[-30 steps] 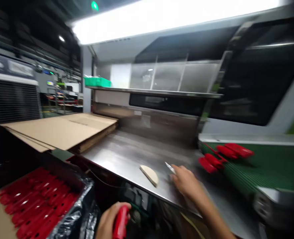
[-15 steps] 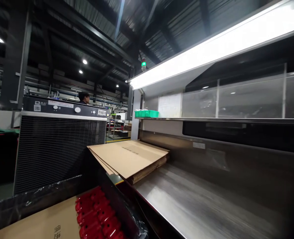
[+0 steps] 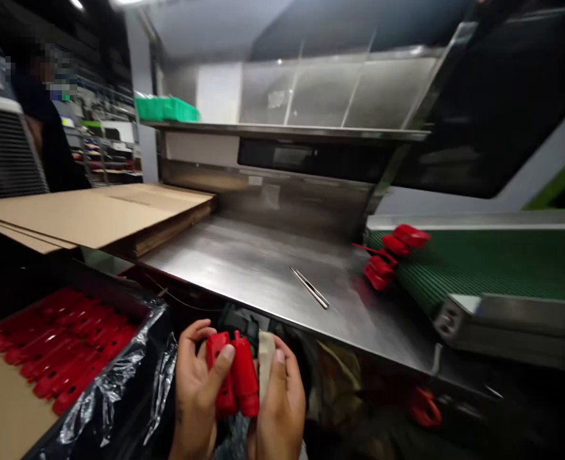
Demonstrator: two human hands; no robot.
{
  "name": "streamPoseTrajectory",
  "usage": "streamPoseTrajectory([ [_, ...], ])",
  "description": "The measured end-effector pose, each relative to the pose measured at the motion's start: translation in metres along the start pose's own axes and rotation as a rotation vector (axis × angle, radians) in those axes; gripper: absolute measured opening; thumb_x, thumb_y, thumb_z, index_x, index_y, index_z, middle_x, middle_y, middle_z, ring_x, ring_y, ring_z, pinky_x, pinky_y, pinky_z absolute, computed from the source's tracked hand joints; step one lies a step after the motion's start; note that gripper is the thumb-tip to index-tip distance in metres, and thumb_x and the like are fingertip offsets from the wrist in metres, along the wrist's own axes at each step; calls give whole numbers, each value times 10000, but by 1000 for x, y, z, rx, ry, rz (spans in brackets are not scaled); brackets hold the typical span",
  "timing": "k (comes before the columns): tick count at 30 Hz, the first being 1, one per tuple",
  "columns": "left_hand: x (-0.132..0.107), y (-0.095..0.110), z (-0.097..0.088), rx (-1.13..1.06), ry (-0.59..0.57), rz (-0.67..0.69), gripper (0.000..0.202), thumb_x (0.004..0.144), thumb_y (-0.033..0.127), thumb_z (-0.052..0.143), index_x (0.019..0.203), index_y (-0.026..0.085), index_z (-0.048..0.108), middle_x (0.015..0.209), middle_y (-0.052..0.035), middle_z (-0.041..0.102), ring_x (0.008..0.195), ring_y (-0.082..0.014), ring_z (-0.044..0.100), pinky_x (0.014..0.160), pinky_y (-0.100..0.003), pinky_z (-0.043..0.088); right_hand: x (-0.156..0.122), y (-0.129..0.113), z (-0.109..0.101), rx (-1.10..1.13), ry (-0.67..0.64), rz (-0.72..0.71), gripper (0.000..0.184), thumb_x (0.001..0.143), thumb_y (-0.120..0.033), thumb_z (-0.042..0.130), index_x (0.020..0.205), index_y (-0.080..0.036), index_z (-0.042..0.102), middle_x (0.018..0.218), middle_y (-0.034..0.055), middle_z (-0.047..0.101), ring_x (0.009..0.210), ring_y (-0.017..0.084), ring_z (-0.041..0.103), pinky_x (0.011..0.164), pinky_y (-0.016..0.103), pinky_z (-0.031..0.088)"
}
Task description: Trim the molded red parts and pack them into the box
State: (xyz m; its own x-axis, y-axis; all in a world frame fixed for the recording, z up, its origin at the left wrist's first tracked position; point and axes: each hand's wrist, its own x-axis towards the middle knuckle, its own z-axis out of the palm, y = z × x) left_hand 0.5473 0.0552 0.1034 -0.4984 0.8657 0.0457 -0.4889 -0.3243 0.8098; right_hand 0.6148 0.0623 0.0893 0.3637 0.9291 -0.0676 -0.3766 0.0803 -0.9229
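Plain red pieces (image 3: 244, 377) on grey and green

The cream pad (image 3: 265, 358) beside them is unpatterned. The tweezers (image 3: 309, 289) shine silver over a grey table (image 3: 234, 262) with pale, hazy streaks. The belt (image 3: 478, 268) is deep green, finely striped at its rounded end, and the parts (image 3: 397, 245) by it are bright red. The boxed parts (image 3: 78, 383) are red with dark spots and white glints; their liner (image 3: 158, 358) is black, streaked silver. The cardboard (image 3: 95, 217) is tan, faintly marked in dark print; the bin (image 3: 167, 110), vivid green.
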Motion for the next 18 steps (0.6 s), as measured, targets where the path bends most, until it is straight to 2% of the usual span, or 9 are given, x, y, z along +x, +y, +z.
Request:
streamPoseTrajectory([
  [2, -2, 6, -1, -199, -21, -278, 528, 780, 378, 720, 1259, 280, 523, 1165, -58, 570, 1085, -218, 589, 877, -301, 496, 5, 1, -4, -55, 17, -41, 541, 842, -648, 500, 1160, -213, 549, 1093, 80, 682, 971, 237, 659, 833, 359, 525],
  [4, -3, 12, -3, -375, -73, -547, 515, 851, 456, 614, 1313, 247, 523, 1198, -111, 610, 1123, -266, 591, 915, -373, 496, 8, 3, -8, -105, 10, -65, 523, 863, -630, 480, 1145, -197, 556, 1071, 88, 685, 965, 239, 656, 849, 375, 515],
  [6, -3, 16, -3, -423, -143, -662, 549, 892, 552, 509, 1325, 216, 532, 1158, -126, 654, 1099, -276, 610, 943, -400, 482, 6, 3, -11, -156, -2, -88, 525, 875, -614, 470, 1158, -180, 552, 1081, 106, 677, 996, 256, 642, 871, 402, 499],
  [8, -3, 18, -2, -396, -170, -634, 598, 890, 622, 463, 1309, 203, 544, 1108, -113, 687, 1057, -263, 630, 948, -381, 473, 0, 2, -13, -211, 5, -121, 522, 866, -601, 501, 1186, -191, 556, 1146, 104, 648, 1080, 262, 599, 934, 410, 453],
  [9, -2, 18, -1, -381, -166, -600, 618, 882, 649, 450, 1296, 202, 550, 1089, -105, 697, 1034, -257, 639, 938, -370, 475, -5, 0, -14, -257, 16, -180, 499, 869, -581, 515, 1195, -208, 567, 1168, 90, 632, 1107, 253, 579, 952, 394, 433],
  [11, 0, 18, -2, -361, -165, -536, 645, 872, 685, 418, 1278, 203, 556, 1068, -100, 709, 995, -255, 652, 907, -366, 487, -15, -7, -16, -383, 19, -398, 374, 895, -479, 540, 1177, -243, 610, 1143, 51, 620, 1078, 207, 572, 925, 331, 425],
  [13, 0, 17, -5, -317, -201, -491, 628, 887, 663, 409, 1277, 194, 560, 1049, -109, 714, 969, -270, 658, 882, -384, 499, -25, -16, -15, -542, -21, -662, 252, 921, -315, 549, 1143, -250, 649, 1052, 28, 625, 969, 149, 591, 825, 260, 441],
  [15, -1, 15, -9, -234, -256, -450, 580, 902, 597, 446, 1268, 166, 577, 1013, -122, 720, 964, -295, 657, 878, -405, 503, -30, -27, -7, -650, -70, -850, 262, 911, -171, 562, 1151, -223, 652, 1001, 32, 629, 895, 122, 595, 759, 234, 453],
  [18, -7, 12, -14, -154, -289, -418, 517, 891, 548, 500, 1211, 165, 635, 936, -115, 726, 973, -323, 650, 887, -413, 503, -28, -40, 9, -691, -162, -1025, 322, 911, -111, 526, 1217, -172, 607, 961, 67, 628, 842, 142, 587, 729, 280, 489],
])
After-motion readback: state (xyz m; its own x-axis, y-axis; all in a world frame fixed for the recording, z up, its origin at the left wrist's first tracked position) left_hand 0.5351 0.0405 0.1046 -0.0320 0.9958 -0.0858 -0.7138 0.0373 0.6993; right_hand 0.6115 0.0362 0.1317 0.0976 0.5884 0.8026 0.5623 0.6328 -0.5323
